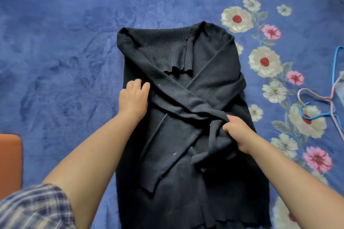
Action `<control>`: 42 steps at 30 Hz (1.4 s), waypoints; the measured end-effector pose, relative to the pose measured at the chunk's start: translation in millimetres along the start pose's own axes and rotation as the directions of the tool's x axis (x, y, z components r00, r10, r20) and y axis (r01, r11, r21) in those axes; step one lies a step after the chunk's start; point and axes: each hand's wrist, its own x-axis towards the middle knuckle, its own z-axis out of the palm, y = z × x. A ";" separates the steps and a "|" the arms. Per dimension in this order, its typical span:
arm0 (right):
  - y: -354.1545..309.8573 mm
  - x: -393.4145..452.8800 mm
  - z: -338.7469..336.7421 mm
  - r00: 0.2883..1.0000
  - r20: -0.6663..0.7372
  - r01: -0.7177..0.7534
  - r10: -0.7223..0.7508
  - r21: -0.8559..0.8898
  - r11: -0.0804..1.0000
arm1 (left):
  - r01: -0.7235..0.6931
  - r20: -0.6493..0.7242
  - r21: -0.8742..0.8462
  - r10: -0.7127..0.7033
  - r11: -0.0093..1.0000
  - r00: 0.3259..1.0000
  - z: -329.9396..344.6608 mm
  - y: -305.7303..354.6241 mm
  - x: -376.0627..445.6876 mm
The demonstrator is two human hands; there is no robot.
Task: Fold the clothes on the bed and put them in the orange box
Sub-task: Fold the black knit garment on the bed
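Note:
A black knit sweater point(214, 57) lies flat on the blue bed cover point(65, 52), collar far from me, both sleeves crossed over its front. My left hand point(133, 98) rests on the sweater's left edge with fingers bent over the upper part of one sleeve. My right hand point(237, 130) grips the bunched cuff end of that sleeve at the sweater's right side. A corner of the orange box point(10, 160) shows at the left edge of the view.
Clothes hangers, one blue point(316, 115) and one pink point(314, 96), lie on the flowered border of the cover at the right. Plain blue cover stretches to the left and beyond the sweater.

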 end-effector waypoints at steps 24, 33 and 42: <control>26.1 -30.2 -7.8 0.685 0.687 0.582 0.241 -0.716 0.386 | 0.278 0.307 0.191 -0.326 0.941 0.894 -20.2 -62.4 -13.2; 20.4 -27.5 1.1 0.867 0.496 0.356 -0.058 -0.532 0.768 | 0.065 0.179 -0.125 -0.042 0.990 0.983 -8.9 -36.2 -12.3; 24.2 -35.3 -35.1 0.787 0.149 -0.079 0.599 -0.939 0.336 | 0.231 0.376 -0.001 -0.214 0.973 0.901 -9.4 -16.2 -9.5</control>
